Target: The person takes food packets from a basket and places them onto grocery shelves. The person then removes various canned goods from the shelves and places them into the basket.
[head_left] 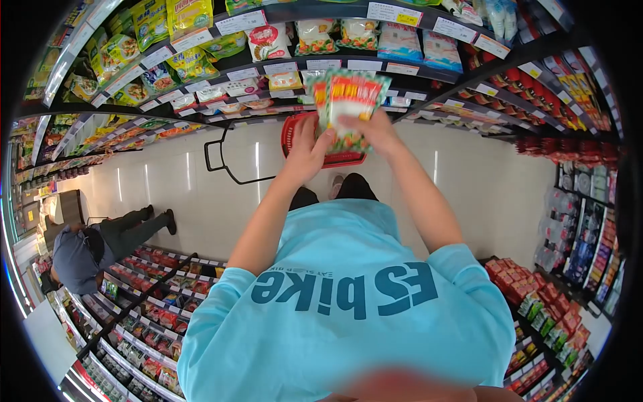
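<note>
Several white, red and green packets (349, 94) are held up, overlapping, in front of the shelf. My right hand (375, 132) is closed on their right side, its thumb across the front packet. Beside their lower left edge is my left hand (308, 147), fingers apart and pointing up, thumb tip at the packets' edge. Below the packets and partly hidden by them and my hands is a red basket (345, 159) on the floor, with a black handle frame (216, 155) extending left.
Shelves with price tags and bagged goods (315, 37) curve across the top. Another person (84, 254) in dark clothes is at the left. More stocked shelves (151, 315) stand at the lower left. Red packs (536, 288) are stacked at the lower right. Pale floor (181, 174) lies between.
</note>
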The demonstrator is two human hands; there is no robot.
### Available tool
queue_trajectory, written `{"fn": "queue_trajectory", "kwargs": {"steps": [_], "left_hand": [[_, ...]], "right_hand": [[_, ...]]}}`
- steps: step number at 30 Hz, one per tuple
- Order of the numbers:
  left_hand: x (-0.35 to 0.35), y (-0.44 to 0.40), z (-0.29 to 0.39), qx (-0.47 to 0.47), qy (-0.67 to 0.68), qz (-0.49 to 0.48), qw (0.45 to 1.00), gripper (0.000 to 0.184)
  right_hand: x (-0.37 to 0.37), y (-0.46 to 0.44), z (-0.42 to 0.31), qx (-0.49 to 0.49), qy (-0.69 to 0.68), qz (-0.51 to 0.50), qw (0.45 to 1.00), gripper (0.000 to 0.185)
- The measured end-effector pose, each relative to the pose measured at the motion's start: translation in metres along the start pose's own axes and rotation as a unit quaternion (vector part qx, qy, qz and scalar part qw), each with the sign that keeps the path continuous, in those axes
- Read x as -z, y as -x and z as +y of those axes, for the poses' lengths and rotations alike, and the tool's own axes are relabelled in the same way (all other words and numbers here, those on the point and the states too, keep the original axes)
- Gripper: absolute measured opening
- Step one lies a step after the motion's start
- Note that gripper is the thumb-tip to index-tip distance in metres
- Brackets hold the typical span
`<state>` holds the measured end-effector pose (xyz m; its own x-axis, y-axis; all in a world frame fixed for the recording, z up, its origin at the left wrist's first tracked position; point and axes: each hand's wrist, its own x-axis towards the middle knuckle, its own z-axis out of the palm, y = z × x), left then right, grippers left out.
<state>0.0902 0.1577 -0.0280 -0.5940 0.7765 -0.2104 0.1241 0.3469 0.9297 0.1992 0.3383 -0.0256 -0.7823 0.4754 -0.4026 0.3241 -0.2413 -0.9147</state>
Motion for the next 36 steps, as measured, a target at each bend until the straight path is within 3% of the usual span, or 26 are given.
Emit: {"fn": "queue_trajectory", "kwargs": {"steps": [1, 2, 4, 8, 10, 12, 13, 16, 23, 26, 28, 33, 35, 36], "left_hand": [[0.003, -0.003, -0.017, -0.069, -0.158, 0.063, 0.983, 0.066], [0.008, -0.004, -0.029, -0.067, -0.158, 0.064, 0.983, 0.066], [0.019, -0.002, -0.045, -0.009, 0.015, 0.017, 1.000, 0.068], [0.036, 0.021, -0.048, 0.093, -0.012, -0.010, 0.996, 0.063], [0.039, 0.031, -0.057, 0.105, 0.014, -0.006, 0.994, 0.062], [0.038, 0.039, -0.068, 0.121, 0.043, -0.002, 0.992, 0.061], [0.038, 0.043, -0.073, 0.139, 0.039, 0.001, 0.989, 0.060], [0.038, 0.045, -0.077, 0.157, 0.041, 0.005, 0.987, 0.058], [0.038, 0.029, -0.077, 0.142, 0.069, -0.010, 0.987, 0.058], [0.037, 0.021, -0.076, 0.120, 0.069, -0.009, 0.990, 0.056], [0.038, 0.018, -0.072, 0.119, 0.072, -0.012, 0.990, 0.056], [0.038, 0.007, -0.076, 0.102, 0.057, 0.002, 0.993, 0.053], [0.044, -0.013, -0.052, 0.093, -0.106, -0.079, 0.987, 0.049], [0.044, -0.027, -0.047, 0.093, -0.105, -0.079, 0.987, 0.049]], "right_hand": [[0.010, -0.025, 0.002, 0.032, -0.012, 0.016, 0.999, 0.036], [0.021, -0.051, 0.004, 0.066, -0.023, 0.032, 0.997, 0.036], [0.040, -0.080, -0.030, 0.064, -0.002, 0.056, 0.996, 0.037], [0.081, -0.173, -0.030, 0.234, -0.007, 0.089, 0.968, 0.043], [0.093, -0.201, -0.035, 0.245, -0.006, 0.089, 0.966, 0.047], [0.099, -0.215, -0.033, 0.232, 0.125, 0.114, 0.958, 0.050], [0.098, -0.216, -0.029, 0.229, 0.125, 0.112, 0.959, 0.050], [0.095, -0.217, -0.022, 0.302, 0.221, 0.114, 0.920, 0.052], [0.102, -0.222, -0.018, 0.301, 0.314, 0.143, 0.889, 0.056], [0.107, -0.214, -0.015, 0.292, 0.308, 0.207, 0.881, 0.053], [0.111, -0.203, -0.022, 0.247, 0.247, 0.201, 0.915, 0.049], [0.120, -0.185, -0.023, 0.284, 0.219, 0.240, 0.902, 0.046], [0.117, -0.174, -0.024, 0.233, 0.103, 0.233, 0.939, 0.044], [0.114, -0.170, -0.023, 0.233, 0.104, 0.233, 0.939, 0.044]]}}
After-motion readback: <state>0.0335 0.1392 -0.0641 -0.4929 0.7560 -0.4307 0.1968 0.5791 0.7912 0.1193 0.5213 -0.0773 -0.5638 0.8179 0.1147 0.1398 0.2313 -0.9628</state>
